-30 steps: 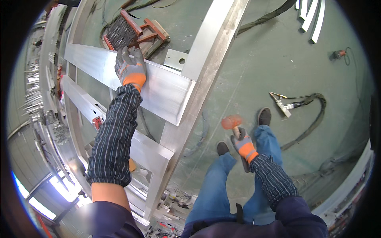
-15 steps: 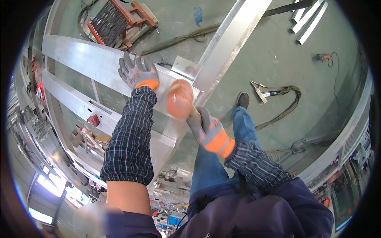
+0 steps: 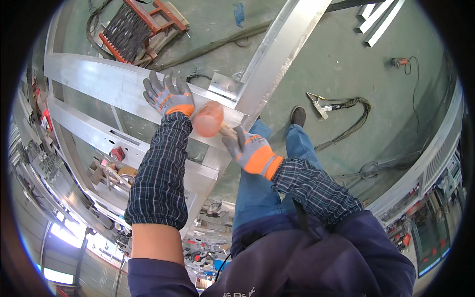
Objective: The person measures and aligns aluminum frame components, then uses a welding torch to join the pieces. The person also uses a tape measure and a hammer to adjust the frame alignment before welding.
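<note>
Right grip (image 3: pixel 247 151) is closed round the mallet (image 3: pixel 208 120) by its handle; the orange head is over the beam (image 3: pixel 104 79), near its end. Left grip (image 3: pixel 170 96) rests on the beam just beside the head, fingers spread, holding nothing. Step looks like tapping the beam by the post (image 3: pixel 283 49); next move seems to call for a square blow, clear of those fingers. Head blurred, contact unclear; metal underneath hidden, post's top cut off.
</note>
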The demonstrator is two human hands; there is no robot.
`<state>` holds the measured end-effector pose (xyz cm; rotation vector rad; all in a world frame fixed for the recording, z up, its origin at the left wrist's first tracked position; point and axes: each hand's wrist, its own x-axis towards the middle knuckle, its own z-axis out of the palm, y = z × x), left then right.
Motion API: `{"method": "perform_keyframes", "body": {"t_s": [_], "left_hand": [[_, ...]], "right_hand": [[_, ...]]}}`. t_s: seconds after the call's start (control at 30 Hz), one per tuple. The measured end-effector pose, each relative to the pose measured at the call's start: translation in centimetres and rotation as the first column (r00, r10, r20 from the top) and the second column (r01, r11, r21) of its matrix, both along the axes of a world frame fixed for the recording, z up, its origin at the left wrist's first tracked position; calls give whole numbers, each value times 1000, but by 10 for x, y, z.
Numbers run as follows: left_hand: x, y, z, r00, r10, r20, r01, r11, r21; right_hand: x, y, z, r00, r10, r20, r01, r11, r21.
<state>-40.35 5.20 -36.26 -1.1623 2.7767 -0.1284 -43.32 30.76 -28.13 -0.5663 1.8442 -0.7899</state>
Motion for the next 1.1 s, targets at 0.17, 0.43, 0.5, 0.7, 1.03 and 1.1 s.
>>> {"method": "perform_keyframes", "body": {"t_s": [0.17, 0.43, 0.5, 0.7, 1.03, 1.1], "left_hand": [[-6, 2, -10, 1000, -13, 11, 13, 1000, 4], [-1, 2, -4, 1000, 1, 22, -1, 1000, 8], [6, -2, -6, 1000, -1, 6, 1, 999, -42], [0, 1, -5, 999, 28, 43, -27, 999, -36], [9, 6, -13, 985, 70, -156, -70, 998, 5], [22, 52, -10, 991, -130, 34, 130, 991, -12]], "right_hand": [[-26, -4, 87, 998, -11, 69, 44, 864, -502], [-25, 50, 57, 980, 13, 197, 37, 968, -248], [-15, 41, 71, 997, 31, 67, -5, 932, -364], [-15, 30, -13, 966, 77, -245, -125, 974, -187], [16, 151, 35, 995, 66, -73, -67, 998, -7], [14, 189, 34, 998, -42, -47, 49, 985, 165]]}}
